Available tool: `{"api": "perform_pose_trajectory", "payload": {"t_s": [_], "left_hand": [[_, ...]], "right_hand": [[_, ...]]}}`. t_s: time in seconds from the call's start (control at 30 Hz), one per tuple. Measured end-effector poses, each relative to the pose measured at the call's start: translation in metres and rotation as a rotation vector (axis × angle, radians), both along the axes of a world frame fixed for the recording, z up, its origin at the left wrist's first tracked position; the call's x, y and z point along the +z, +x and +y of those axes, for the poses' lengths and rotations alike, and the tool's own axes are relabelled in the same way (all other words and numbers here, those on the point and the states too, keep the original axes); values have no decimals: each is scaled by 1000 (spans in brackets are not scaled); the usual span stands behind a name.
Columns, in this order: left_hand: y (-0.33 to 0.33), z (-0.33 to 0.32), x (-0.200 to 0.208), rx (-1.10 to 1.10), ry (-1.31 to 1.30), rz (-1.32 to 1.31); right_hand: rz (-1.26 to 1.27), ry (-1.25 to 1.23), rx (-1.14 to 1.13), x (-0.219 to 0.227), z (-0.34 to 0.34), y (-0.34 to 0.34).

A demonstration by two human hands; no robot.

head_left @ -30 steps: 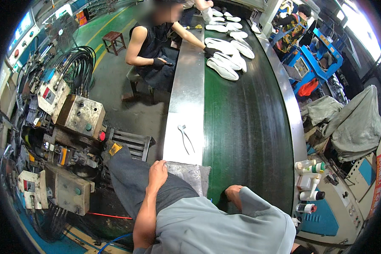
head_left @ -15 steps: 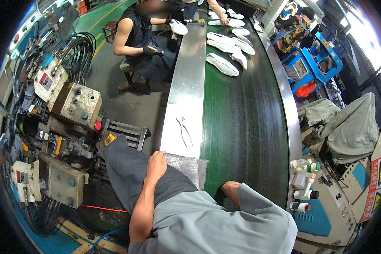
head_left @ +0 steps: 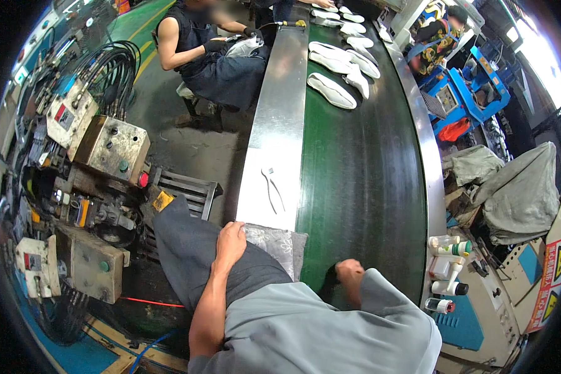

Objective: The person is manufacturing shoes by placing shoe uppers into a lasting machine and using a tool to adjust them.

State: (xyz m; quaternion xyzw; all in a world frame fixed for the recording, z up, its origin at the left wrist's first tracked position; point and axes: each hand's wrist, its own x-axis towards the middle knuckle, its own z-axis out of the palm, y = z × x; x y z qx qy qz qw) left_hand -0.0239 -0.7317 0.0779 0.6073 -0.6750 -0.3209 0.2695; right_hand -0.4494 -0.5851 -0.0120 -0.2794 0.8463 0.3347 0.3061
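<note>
**White shoes (head_left: 331, 61) up the green belt (head_left: 364, 168) at 1 o'clock; both hands well short of them**

Clock read from mid-picture, twelve straight up.

8 to 10 o'clock: stained control boxes (head_left: 115, 153), with hoses. At 9, a slatted metal stand (head_left: 187, 181) just beyond the dark cloth (head_left: 187, 240).

7 to 8: left hand (head_left: 232, 241) against the dark cloth, beside the grey pad (head_left: 274, 242). Fingers curled; I cannot tell whether they clamp anything.

11: seated co-worker, gloved hands (head_left: 215, 45) on a white piece (head_left: 245, 47). I judge handling under way there, none at my end.

Near centre: pliers (head_left: 270, 182) lying on the metal ledge (head_left: 265, 149), at 1 o'clock from the left hand. I see neither hand on them.

1 o'clock: shoes in a loose cluster, several overlapping. The nearest lies singly, well apart from the right hand. Which are finished, I cannot tell.

5: right hand (head_left: 350, 272) over the belt, blurred; contact unclear, fingers apart or together I cannot tell. No shoe visible in it.

Far side: small bottles (head_left: 441, 268) at 4, draped grey cover (head_left: 520, 199) at 3, blue machine (head_left: 470, 109) at 2. The belt's metal rail (head_left: 434, 181) separates them from the hands.
</note>
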Motion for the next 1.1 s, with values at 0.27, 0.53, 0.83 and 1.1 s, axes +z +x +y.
{"api": "perform_pose_trajectory", "payload": {"t_s": [0.27,0.53,0.83,1.1], "left_hand": [[-52,-55,-16,-201,68,-236],[-101,-96,-61,-348,61,-577],[-113,-105,-53,-473,104,-608],[-107,-99,-42,-416,141,-634]], "right_hand": [[114,-866,-129,-43,-195,-130],[-71,-1221,213,13,-505,-226],[-32,-1126,172,21,-667,-261],[-657,-1351,-392,-63,-651,-91]]}}
